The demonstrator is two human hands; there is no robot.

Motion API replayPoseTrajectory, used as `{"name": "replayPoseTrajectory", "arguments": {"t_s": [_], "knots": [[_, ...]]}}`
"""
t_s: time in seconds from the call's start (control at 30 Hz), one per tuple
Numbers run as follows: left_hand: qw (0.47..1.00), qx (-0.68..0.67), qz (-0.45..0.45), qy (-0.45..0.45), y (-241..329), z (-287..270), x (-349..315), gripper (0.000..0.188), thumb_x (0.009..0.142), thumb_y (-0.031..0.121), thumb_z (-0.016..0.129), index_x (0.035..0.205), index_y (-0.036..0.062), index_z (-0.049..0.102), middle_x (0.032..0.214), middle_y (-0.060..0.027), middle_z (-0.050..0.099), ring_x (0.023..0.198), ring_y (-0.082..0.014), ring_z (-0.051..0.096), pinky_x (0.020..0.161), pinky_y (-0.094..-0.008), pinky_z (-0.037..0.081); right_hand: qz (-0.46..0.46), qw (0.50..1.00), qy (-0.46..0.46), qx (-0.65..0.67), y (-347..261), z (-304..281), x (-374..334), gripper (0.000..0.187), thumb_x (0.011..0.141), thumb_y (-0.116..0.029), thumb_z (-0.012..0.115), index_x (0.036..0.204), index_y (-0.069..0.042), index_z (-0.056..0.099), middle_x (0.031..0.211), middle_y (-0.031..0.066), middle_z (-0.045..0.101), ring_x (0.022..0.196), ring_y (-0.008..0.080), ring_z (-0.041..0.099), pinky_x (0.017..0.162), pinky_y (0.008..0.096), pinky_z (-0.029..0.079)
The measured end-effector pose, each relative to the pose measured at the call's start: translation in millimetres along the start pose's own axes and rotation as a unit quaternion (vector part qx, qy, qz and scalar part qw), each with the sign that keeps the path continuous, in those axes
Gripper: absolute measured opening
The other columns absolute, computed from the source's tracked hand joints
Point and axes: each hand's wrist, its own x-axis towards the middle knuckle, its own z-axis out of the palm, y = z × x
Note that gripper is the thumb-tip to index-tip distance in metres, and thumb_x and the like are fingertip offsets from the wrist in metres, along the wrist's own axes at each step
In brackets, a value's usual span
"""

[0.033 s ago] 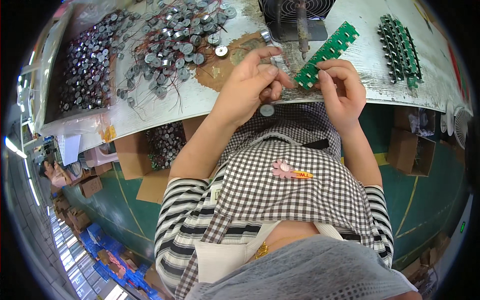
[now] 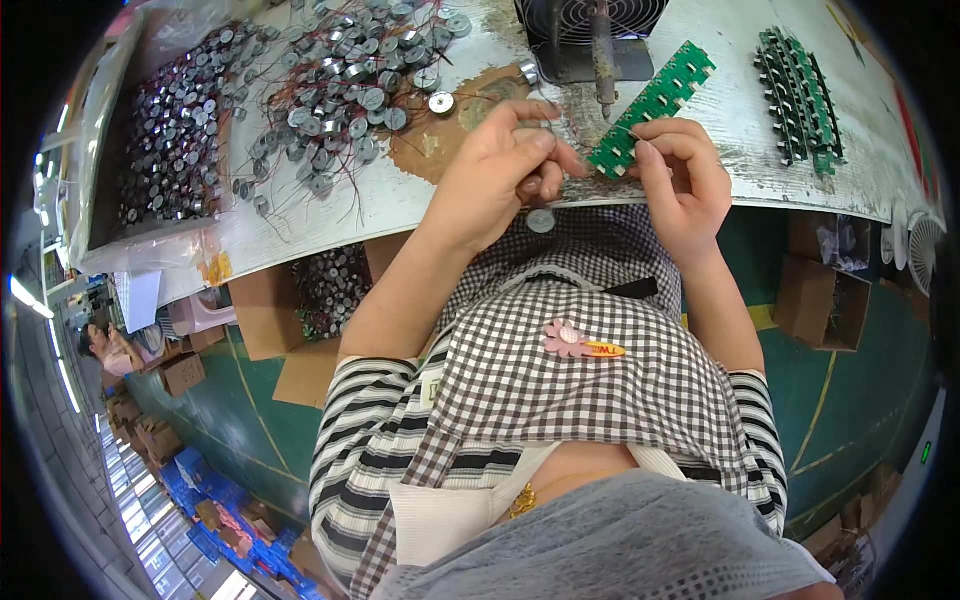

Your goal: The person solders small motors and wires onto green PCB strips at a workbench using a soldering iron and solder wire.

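My left hand point(image 2: 505, 165) is closed at the table's front edge, thumb and fingers pinched together. Below it a small round silver motor point(image 2: 540, 220) hangs over the edge, apparently by thin wires held in those fingers. A long green circuit board point(image 2: 662, 98) with a row of small pale metal parts slants away from me. At its near end, my right hand point(image 2: 688, 180) pinches the right edge between thumb and fingers. The left fingertips are close to the board's near left corner. Just left of the board, a soldering iron point(image 2: 604, 60) points its tip down towards me.
Behind the iron stands a black fan point(image 2: 640, 15). Loose wired motors point(image 2: 350, 85) are heaped at the left, beside a plastic-lined box point(image 2: 100, 225) of more. More green boards point(image 2: 800, 100) lie at the right. Cardboard boxes point(image 2: 265, 310) stand under the table; a person point(image 2: 112, 350) sits far left.
The hanging motor has swung slightly to the right. My left index finger has lowered a little; my right hand and the board have hardly moved.
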Motion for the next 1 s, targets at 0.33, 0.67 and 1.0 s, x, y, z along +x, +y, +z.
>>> {"name": "replayPoseTrajectory", "arguments": {"t_s": [0.33,0.67,1.0], "knots": [[0.943,0.275,0.145,0.116,-5.4,12.7,-3.1,0.017,0.089,0.013,0.060,0.090,-0.0039,0.062,0.070,-0.0038,0.061,0.062,-0.0073,0.054,0.053,-0.0208,0.042,-0.015,1.000,-0.008,-0.006,-0.4,0.6,0.6,0.009,0.079,0.006,0.063,0.082,0.003,0.055,0.088,0.0139,0.063,0.065,0.0124,0.059,0.055,0.0214,0.049],[0.909,0.335,0.244,0.050,3.4,8.5,9.6,0.018,0.080,0.015,0.069,0.080,-0.0026,0.064,0.081,-0.0048,0.055,0.067,-0.0101,0.053,0.058,-0.0231,0.043,-0.022,1.000,-0.012,0.006,-2.3,4.2,0.8,0.010,0.079,0.005,0.063,0.079,0.002,0.053,0.088,0.0144,0.063,0.063,0.0119,0.059,0.054,0.0211,0.050],[0.901,0.391,0.187,-0.012,8.3,3.0,14.5,0.021,0.096,0.016,0.048,0.089,-0.0024,0.056,0.082,-0.0030,0.054,0.066,-0.0075,0.046,0.058,-0.0214,0.038,-0.013,1.000,0.003,-0.001,-1.4,-0.2,2.1,0.009,0.078,0.004,0.062,0.078,0.002,0.053,0.090,0.0150,0.064,0.062,0.0106,0.058,0.054,0.0206,0.049]]}}
